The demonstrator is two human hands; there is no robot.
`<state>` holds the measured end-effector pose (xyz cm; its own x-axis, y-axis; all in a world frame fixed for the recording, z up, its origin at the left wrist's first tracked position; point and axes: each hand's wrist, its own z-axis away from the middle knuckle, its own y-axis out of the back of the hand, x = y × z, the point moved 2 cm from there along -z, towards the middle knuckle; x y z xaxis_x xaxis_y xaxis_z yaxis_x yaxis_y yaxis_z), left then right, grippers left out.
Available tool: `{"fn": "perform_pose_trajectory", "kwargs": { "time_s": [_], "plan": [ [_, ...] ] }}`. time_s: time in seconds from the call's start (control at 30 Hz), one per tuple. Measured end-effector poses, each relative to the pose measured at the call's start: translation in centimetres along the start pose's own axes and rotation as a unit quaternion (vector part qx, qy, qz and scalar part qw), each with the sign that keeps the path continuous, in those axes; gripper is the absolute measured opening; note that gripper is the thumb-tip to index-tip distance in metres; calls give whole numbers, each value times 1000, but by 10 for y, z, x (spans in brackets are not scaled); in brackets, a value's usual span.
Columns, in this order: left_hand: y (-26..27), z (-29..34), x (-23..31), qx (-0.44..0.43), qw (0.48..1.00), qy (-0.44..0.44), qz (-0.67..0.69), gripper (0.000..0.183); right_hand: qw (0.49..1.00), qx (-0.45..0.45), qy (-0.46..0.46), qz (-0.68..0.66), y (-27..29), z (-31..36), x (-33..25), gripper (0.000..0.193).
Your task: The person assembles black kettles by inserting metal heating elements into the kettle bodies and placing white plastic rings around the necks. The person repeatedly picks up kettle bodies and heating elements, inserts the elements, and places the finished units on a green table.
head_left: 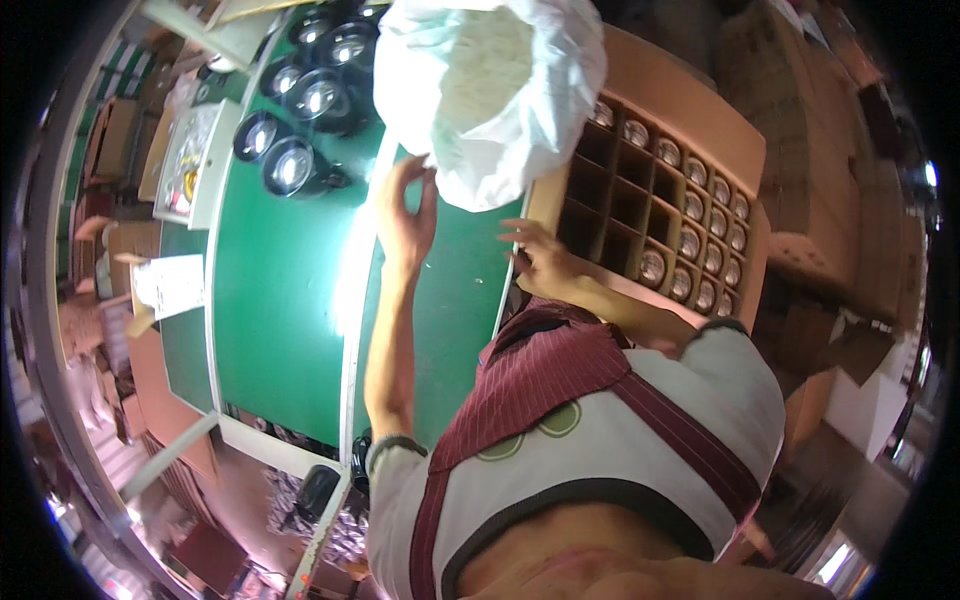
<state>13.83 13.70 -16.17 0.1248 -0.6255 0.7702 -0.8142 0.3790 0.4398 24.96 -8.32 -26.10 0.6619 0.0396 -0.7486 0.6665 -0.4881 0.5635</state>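
Observation:
My left hand (403, 215) is over the green worktop, at the near left edge of a white plastic bag (545, 130). Its thumb and fingertips come together in a pinch; whatever is between them is too small to make out. Many small pale pieces (487, 70) fill the bag's open mouth. To the right, my right hand (545, 258) hovers by the worktop's edge, fingers apart, holding nothing that I can see. Beside it stands an open cardboard box (690, 100) with divided cells, several holding round, shiny glass-faced items (690, 242).
Several black round housings with shiny faces (292, 168) stand at the far left of the green worktop (275, 300). A white strip (358, 290) runs along the worktop. A white tray (190, 160) lies beyond its left edge. Stacked cardboard boxes (800, 150) rise at the right.

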Motion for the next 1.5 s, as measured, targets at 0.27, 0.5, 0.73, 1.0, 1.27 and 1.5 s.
{"fn": "perform_pose_trajectory", "kwargs": {
  "time_s": [0.27,0.5,0.73,1.0,1.27,1.5],
  "plan": [
    [-177,-144,-174,-306,876,119,-354,31,888,230,-306,255,159,157,109,32],
    [-176,-125,-116,-217,897,-130,-363,28,875,62,-408,253,182,215,111,61],
    [-143,-104,-11,-64,974,-150,-158,20,807,-93,-420,405,161,187,155,61],
    [-78,34,83,-62,940,187,279,26,899,236,-359,86,262,114,-17,54],
    [-15,101,135,15,998,54,-2,31,831,43,-283,-477,127,25,-47,57],
    [55,156,139,97,977,-62,-177,36,753,-65,-316,-574,67,0,-87,40]
  ]
}}
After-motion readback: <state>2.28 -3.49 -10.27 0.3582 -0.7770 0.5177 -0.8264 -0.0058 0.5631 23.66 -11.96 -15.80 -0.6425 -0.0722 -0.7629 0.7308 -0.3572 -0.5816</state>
